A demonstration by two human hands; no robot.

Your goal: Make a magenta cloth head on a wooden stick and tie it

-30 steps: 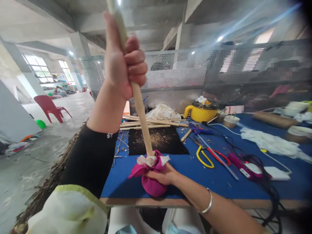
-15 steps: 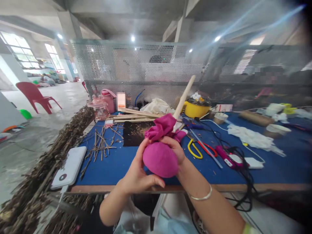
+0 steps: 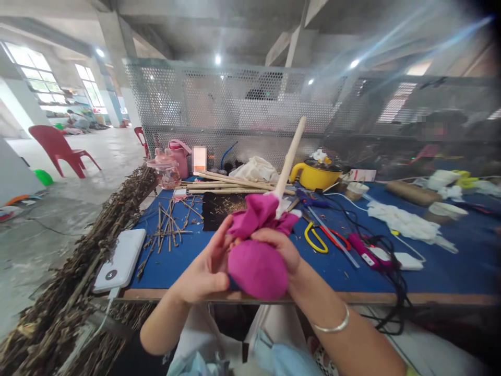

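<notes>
Head view: a magenta cloth bundle sits between both hands at the lower centre of the frame, its round end toward the camera and its gathered folds above, over the near edge of the blue table. The right hand is clamped on the bundle's neck, thumb across the pinch. The left hand is at the left side, fingers at the folds and thumb set apart, low beside the round end; whether it grips cannot be told. A pale stick rises from white material at the neck, tilted to the upper right.

Behind, at centre, a black mat carries shavings, with loose sticks and a white cloth beyond. Left of centre lie twigs; a power bank is nearer the lower left. Right of centre are a yellow pot, a blue glue gun and scissors with one yellow and one red handle. A red chair stands at far left.
</notes>
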